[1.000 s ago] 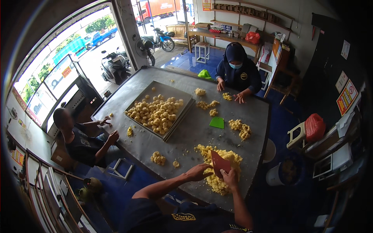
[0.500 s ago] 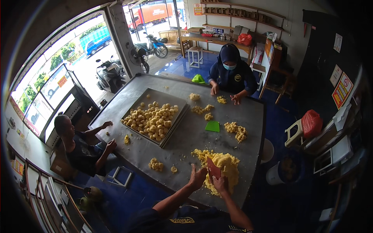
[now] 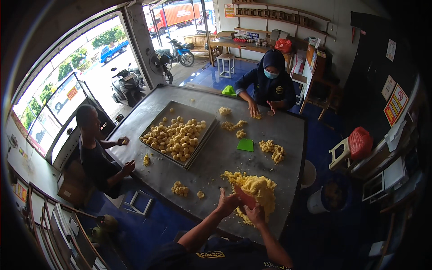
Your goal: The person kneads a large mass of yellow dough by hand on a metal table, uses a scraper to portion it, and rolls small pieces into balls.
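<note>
My right hand [image 3: 254,213] grips a red scraper [image 3: 244,196] tilted against a large mound of crumbly yellow dough [image 3: 261,191] near the table's front. My left hand [image 3: 226,202] is beside the scraper, thumb raised apart from the fingers, its fingertips at or very near the scraper's edge; whether they touch is unclear. Small clusters of dough pieces [image 3: 180,189] sit to the left, and another cluster [image 3: 272,150] lies beyond the mound. A green scraper [image 3: 245,145] rests flat at mid-table.
A tray [image 3: 202,119] heaped with dough rounds stands on the metal table [image 3: 198,94]. A co-worker [image 3: 90,148] sits at the left, hands at the edge; another [image 3: 272,85] works across from me. Buckets [image 3: 319,200] and a stool [image 3: 339,153] with a red bag stand right.
My right hand and scraper have shifted left and lower since a second ago. The co-worker opposite has brought both hands onto a small pile. The one at left sits more upright.
</note>
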A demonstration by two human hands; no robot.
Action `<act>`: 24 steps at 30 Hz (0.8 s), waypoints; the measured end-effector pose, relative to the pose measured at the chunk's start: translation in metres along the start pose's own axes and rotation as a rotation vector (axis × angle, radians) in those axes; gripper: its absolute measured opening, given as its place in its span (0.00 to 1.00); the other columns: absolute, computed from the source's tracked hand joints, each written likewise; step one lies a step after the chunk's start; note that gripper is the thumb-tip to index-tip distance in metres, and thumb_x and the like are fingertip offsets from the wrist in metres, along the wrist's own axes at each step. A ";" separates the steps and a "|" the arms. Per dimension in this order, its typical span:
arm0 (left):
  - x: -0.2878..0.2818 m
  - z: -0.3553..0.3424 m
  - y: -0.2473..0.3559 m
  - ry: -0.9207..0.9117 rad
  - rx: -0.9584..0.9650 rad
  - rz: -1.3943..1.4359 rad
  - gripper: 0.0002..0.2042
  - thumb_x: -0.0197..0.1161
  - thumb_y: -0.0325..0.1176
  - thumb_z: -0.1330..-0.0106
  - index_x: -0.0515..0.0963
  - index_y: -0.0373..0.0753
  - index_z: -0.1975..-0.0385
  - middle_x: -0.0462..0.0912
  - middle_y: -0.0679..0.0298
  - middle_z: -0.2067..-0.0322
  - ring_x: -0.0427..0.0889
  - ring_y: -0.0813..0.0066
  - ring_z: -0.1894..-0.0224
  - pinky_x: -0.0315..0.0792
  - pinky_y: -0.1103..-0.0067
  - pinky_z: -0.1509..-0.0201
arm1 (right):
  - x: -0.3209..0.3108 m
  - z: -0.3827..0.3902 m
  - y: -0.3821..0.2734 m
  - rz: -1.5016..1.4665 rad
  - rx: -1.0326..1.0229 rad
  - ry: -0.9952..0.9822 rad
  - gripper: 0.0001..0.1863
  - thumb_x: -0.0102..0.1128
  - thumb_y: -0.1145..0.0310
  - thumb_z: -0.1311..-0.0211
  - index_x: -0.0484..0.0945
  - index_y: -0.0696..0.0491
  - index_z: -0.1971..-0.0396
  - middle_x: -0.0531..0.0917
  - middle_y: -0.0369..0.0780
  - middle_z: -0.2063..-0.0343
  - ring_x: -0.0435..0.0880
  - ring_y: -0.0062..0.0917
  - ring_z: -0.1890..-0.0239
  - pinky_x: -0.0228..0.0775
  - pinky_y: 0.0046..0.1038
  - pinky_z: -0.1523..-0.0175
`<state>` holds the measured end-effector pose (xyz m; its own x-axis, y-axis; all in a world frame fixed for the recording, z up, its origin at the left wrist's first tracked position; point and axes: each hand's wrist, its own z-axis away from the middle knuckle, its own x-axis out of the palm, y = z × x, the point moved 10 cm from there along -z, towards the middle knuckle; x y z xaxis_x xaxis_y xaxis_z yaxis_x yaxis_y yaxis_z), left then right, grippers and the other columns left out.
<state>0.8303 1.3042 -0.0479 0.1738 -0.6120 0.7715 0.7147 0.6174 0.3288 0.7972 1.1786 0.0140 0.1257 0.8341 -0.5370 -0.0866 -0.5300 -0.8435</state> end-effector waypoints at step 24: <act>-0.053 -0.013 0.003 -0.168 -0.095 0.877 0.35 0.36 0.51 0.27 0.51 0.20 0.38 0.66 0.41 0.42 0.69 0.50 0.40 0.66 0.65 0.34 | 0.010 0.000 0.016 -0.245 -0.024 0.092 0.16 0.68 0.64 0.49 0.81 0.60 0.65 0.84 0.47 0.74 0.85 0.40 0.68 0.73 0.32 0.63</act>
<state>0.8323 1.3318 -0.0948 0.5869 0.1452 0.7965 0.4261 0.7811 -0.4564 0.7968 1.1781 -0.0050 0.2291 0.9213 -0.3142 -0.0188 -0.3186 -0.9477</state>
